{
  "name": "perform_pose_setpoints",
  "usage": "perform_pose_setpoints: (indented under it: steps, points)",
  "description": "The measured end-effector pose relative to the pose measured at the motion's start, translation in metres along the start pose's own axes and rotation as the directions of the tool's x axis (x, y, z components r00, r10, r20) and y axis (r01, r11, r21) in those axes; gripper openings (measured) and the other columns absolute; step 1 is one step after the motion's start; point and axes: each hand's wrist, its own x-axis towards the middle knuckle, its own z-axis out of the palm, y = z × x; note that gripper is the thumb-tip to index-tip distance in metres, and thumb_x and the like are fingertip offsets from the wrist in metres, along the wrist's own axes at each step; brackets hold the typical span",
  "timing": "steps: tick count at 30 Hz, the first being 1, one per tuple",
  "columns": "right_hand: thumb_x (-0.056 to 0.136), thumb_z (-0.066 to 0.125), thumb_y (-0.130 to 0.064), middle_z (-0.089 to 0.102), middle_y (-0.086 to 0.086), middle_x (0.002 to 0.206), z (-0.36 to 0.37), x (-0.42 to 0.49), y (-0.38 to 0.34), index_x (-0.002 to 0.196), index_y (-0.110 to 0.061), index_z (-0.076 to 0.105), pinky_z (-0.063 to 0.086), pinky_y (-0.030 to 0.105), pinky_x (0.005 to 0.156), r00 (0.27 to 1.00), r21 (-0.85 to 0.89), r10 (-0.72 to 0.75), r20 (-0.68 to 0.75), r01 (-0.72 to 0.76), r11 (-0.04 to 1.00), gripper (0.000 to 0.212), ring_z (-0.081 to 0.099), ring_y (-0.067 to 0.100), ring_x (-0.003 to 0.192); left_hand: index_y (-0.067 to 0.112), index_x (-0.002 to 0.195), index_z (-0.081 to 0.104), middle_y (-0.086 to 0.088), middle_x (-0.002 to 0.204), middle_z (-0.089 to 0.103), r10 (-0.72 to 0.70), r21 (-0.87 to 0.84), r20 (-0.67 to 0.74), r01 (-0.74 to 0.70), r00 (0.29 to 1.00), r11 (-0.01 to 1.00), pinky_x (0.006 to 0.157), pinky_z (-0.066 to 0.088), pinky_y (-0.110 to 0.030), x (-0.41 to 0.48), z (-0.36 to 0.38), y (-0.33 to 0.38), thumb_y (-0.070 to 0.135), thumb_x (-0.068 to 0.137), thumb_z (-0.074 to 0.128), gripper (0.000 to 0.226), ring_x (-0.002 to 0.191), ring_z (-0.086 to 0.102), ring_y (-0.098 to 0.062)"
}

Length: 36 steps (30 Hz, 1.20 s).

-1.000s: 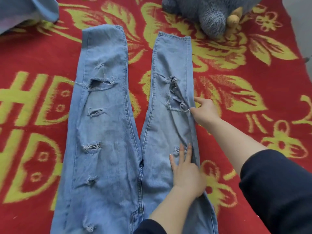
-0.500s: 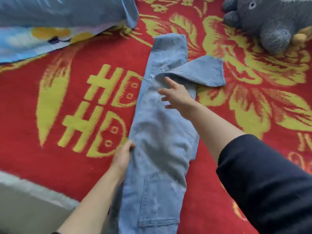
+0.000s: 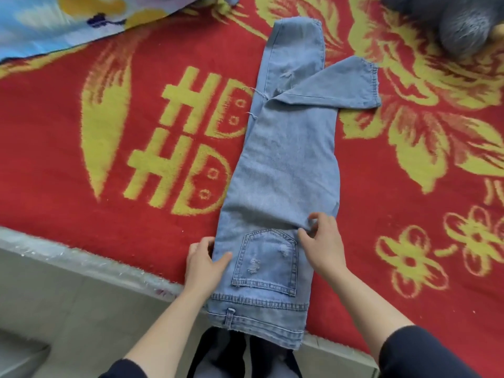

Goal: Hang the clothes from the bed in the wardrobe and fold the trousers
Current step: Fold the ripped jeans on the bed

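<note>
Head view: your left hand [image 3: 206, 264] and right hand [image 3: 323, 251] pinch the jeans [image 3: 286, 165], halved lengthwise; top cuff [image 3: 365, 85] skewed, crosswise folds remain.

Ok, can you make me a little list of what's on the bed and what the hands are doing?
Trousers: blue jeans, folded leg over leg, back pocket up, top hem skewed right
Left hand: grips the jeans' left edge
Right hand: pinches their right edge
Bed cover: red blanket, yellow flowers
Also there: grey plush toy, blue quilt
</note>
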Motion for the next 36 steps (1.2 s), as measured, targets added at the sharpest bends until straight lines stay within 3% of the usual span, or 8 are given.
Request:
perform_pose_setpoints:
  steps: [3,5,8,12,18,27,32,36]
  points:
    - [0.079,0.071,-0.034,0.044,0.009,0.122,0.011,-0.008,-0.001,0.124,-0.011,0.042,0.041,0.043,0.091,0.934,0.108,0.324,-0.153,-0.31,0.945,0.058,0.047,0.029,0.112,0.017,0.129,0.04,-0.008,0.128,0.052,-0.048,-0.06,0.107,0.055,0.993,0.997,0.083,0.041,-0.032,0.006,0.006,0.01,0.038,0.086,0.066,0.055,0.109,0.053,-0.024]
    - [0.078,0.074,-0.034,0.052,0.007,0.105,0.017,-0.018,0.001,0.107,-0.008,0.05,0.042,0.041,0.084,0.86,0.292,0.51,0.031,-0.496,0.818,0.045,0.052,0.029,0.1,0.012,0.127,0.039,-0.012,0.132,0.053,-0.027,0.085,0.201,0.01,0.979,0.996,0.082,0.041,-0.033,0.007,0.01,0.012,0.041,0.094,0.053,0.046,0.115,0.053,-0.03]
    - [0.072,0.074,-0.008,0.047,0.0,0.064,0.021,-0.035,0.014,0.064,-0.015,0.047,0.032,0.03,0.057,0.837,0.265,0.431,0.336,-0.524,0.81,0.029,0.043,0.017,0.063,0.009,0.14,0.036,-0.009,0.145,0.045,-0.004,0.109,0.391,-0.042,0.92,0.993,0.1,0.039,-0.035,0.004,0.002,0.005,0.04,0.099,0.044,0.051,0.131,0.044,-0.026]
    - [0.065,0.073,-0.006,0.045,0.0,0.058,0.011,-0.049,0.023,0.069,-0.011,0.051,0.029,0.026,0.047,0.724,0.009,0.507,0.467,-0.577,0.817,0.023,0.039,0.016,0.051,0.011,0.138,0.043,-0.003,0.139,0.049,-0.089,0.235,0.607,-0.072,0.79,0.969,0.094,0.038,-0.027,-0.006,-0.015,-0.008,0.03,0.095,0.053,0.047,0.122,0.048,-0.018]
    - [0.076,0.058,-0.012,0.053,0.009,0.107,-0.023,0.012,0.005,0.104,-0.008,0.05,0.042,0.035,0.078,0.884,0.175,0.456,-0.098,-0.436,0.883,0.029,0.052,0.027,0.093,0.015,0.097,0.056,0.001,0.091,0.067,-0.071,0.115,0.442,0.023,0.894,0.993,0.066,0.046,-0.03,0.024,-0.024,0.024,0.023,0.082,0.06,0.018,0.081,0.063,-0.014]
    - [0.083,0.062,-0.023,0.062,0.008,0.105,-0.047,0.206,-0.045,0.111,-0.009,0.063,0.046,0.037,0.09,0.936,0.41,0.344,-0.073,-0.286,0.866,0.031,0.057,0.025,0.099,0.016,0.133,0.036,-0.01,0.12,0.059,0.226,0.196,0.111,-0.244,0.968,0.95,0.075,0.042,-0.036,0.148,0.007,0.157,0.03,0.09,0.057,0.05,0.106,0.057,-0.031]
    - [0.079,0.069,-0.016,0.066,0.012,0.085,-0.054,0.284,-0.054,0.077,-0.006,0.062,0.054,0.033,0.063,0.857,0.786,0.51,-0.068,-0.269,0.557,0.013,0.063,0.025,0.072,0.029,0.147,0.026,-0.008,0.127,0.05,0.457,0.172,-0.083,-0.439,0.886,0.882,0.077,0.038,-0.031,0.201,0.022,0.194,0.017,0.089,0.057,0.067,0.106,0.054,-0.029]
    - [0.072,0.075,-0.009,0.065,0.004,0.086,-0.078,0.333,-0.084,0.086,-0.012,0.053,0.053,0.028,0.054,0.804,0.93,0.581,-0.13,-0.105,0.353,0.026,0.065,0.016,0.068,0.021,0.123,0.06,-0.004,0.106,0.066,0.526,0.18,-0.123,-0.502,0.841,0.846,0.072,0.031,-0.022,0.229,0.022,0.212,0.024,0.088,0.062,0.036,0.098,0.06,-0.025]
